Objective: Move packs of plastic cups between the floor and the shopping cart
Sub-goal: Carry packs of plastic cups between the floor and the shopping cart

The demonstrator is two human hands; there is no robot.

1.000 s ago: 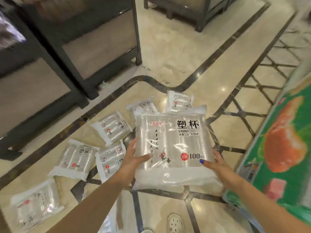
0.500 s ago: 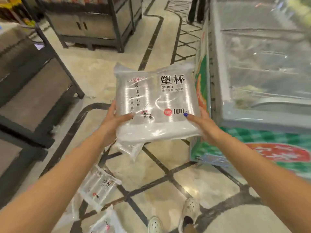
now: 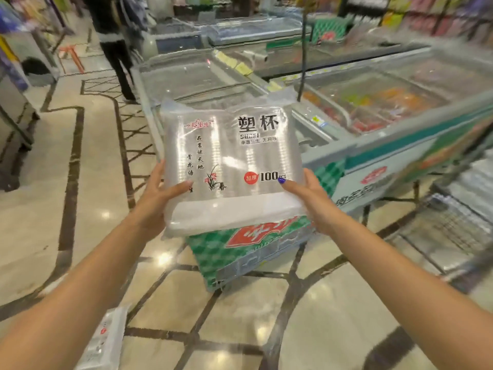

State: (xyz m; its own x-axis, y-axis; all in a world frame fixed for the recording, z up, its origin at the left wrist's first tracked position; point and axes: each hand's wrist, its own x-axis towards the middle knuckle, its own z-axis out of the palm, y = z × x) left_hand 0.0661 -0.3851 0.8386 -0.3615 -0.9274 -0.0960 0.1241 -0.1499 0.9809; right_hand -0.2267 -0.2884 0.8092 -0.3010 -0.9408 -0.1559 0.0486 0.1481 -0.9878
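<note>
Pack of plastic cups (image 3: pixel 229 166) held in front of freezer (image 3: pixel 373 145) | left hand (image 3: pixel 154 198), right hand (image 3: pixel 312 201) grip its sides | possibly shopping cart (image 3: pixel 453 231) right of freezer, blurred

One head-worn wide-angle view only, aimed fwd & slightly down an aisle. Nearest to the lens: both forearms, w/ a cup pack (image 3: pixel 232 166) held up at centre. Freezer chests (image 3: pixel 373 108) seen ahead and right, marble floor (image 3: pixel 53 209) below; far edges blurred.

Under me the floor (image 3: pixel 40 236) is glossy marble with dark inlaid lines. One pack of cups (image 3: pixel 104 340) lies flat on it, well left of the freezer (image 3: pixel 240 252) standing there.
</note>
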